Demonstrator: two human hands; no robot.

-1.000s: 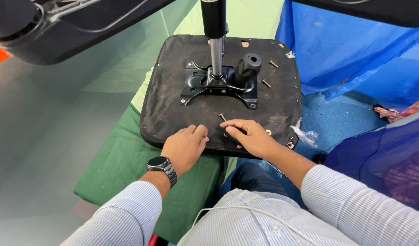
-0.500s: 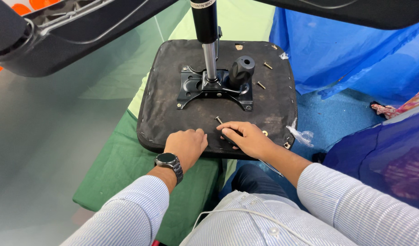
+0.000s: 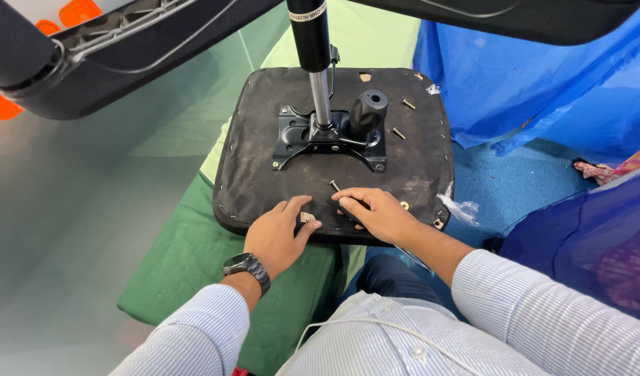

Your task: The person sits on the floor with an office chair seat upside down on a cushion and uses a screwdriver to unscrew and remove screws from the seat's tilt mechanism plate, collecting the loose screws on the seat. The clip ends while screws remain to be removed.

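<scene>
My left hand (image 3: 277,233) lies flat at the seat (image 3: 264,139) front edge; my right hand (image 3: 375,212) still holds a bolt (image 3: 336,188); both unmoved.

Dusty cloth, painted steel and polished metal.
The seat underside (image 3: 264,160) is matt black fabric, scuffed grey; its mounting plate (image 3: 313,139) is dull black-painted metal, the gas-lift rod (image 3: 322,97) glossy chrome, the knob (image 3: 368,110) matt black plastic, the green mat (image 3: 194,257) soft cloth.
</scene>
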